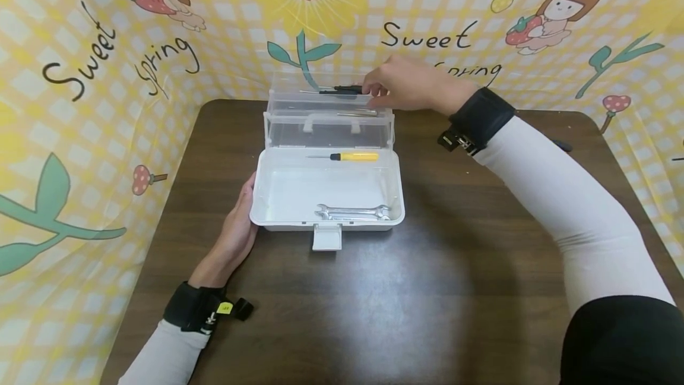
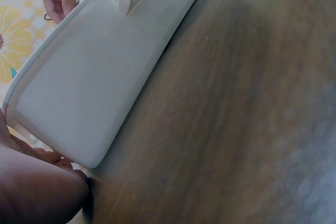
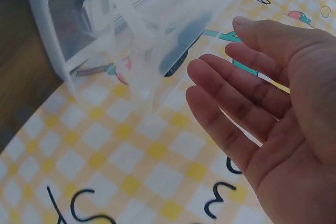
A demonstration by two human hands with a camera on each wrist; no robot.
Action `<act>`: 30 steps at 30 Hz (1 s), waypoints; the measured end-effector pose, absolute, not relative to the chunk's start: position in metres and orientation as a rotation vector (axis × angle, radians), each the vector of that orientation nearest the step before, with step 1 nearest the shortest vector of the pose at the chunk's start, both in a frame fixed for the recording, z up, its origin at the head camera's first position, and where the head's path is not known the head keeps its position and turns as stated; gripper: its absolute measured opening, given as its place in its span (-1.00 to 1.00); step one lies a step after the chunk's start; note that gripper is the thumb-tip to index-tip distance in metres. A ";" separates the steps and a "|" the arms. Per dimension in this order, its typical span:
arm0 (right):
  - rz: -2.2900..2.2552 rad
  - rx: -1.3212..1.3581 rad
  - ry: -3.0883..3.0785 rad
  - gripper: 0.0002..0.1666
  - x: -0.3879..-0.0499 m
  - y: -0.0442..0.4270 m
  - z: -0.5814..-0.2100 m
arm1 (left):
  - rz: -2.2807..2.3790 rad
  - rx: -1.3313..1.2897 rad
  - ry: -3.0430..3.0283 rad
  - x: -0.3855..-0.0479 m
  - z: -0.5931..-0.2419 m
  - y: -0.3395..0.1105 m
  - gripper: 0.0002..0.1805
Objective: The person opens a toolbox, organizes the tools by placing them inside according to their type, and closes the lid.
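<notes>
A white toolbox [image 1: 278,195] stands with its clear lid raised; inside lie a yellow-handled screwdriver [image 1: 358,157] and silver wrenches [image 1: 355,212]. My left hand [image 1: 235,230] rests against the box's left side, its fingers touching the wall [image 2: 79,93] in the left wrist view. On the clear upper tray [image 1: 299,103] are dark-handled tools [image 1: 342,90] and a thin metal piece [image 1: 358,113]. Over the tray's right end is my right hand [image 1: 403,85]; in the right wrist view this hand [image 3: 278,98] has its fingers loosely spread, holding nothing, beside the clear plastic.
The box's white latch [image 1: 327,237] hangs down at the front. A dark object [image 1: 562,145] lies at the right of the brown table [image 1: 299,314], partly behind my right sleeve. Patterned yellow cloth [image 1: 230,34] stands behind and at both sides.
</notes>
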State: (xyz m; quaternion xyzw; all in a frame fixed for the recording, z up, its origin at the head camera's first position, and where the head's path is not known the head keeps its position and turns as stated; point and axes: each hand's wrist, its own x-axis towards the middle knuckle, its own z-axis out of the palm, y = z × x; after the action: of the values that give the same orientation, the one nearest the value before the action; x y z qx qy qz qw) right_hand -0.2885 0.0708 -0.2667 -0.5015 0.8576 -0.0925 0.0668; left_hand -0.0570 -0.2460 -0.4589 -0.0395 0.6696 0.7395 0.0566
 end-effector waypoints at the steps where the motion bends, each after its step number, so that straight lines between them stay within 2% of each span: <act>1: -0.258 -1.514 2.595 -0.71 -0.286 0.074 -0.266 | 2.244 -0.123 2.028 -0.057 -0.459 -0.245 -0.24; 13: -0.057 -1.430 2.674 -0.58 -0.271 0.118 -0.258 | 2.265 -0.128 2.038 -0.057 -0.459 -0.245 -0.24; 25: -0.052 -1.243 2.754 -0.59 -0.272 0.198 -0.264 | 2.265 -0.112 2.026 -0.056 -0.459 -0.244 -0.24; 30: -0.030 -1.219 2.785 -0.66 -0.275 0.231 -0.271 | 2.249 -0.117 2.037 -0.056 -0.459 -0.246 -0.24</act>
State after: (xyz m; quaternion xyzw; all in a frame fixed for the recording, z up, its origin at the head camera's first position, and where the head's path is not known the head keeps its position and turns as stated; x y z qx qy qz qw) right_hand -0.2751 0.2312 -0.2715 -0.4006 0.9148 -0.0099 0.0508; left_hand -0.0557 -0.2461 -0.4594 -0.0386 0.6699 0.7396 0.0526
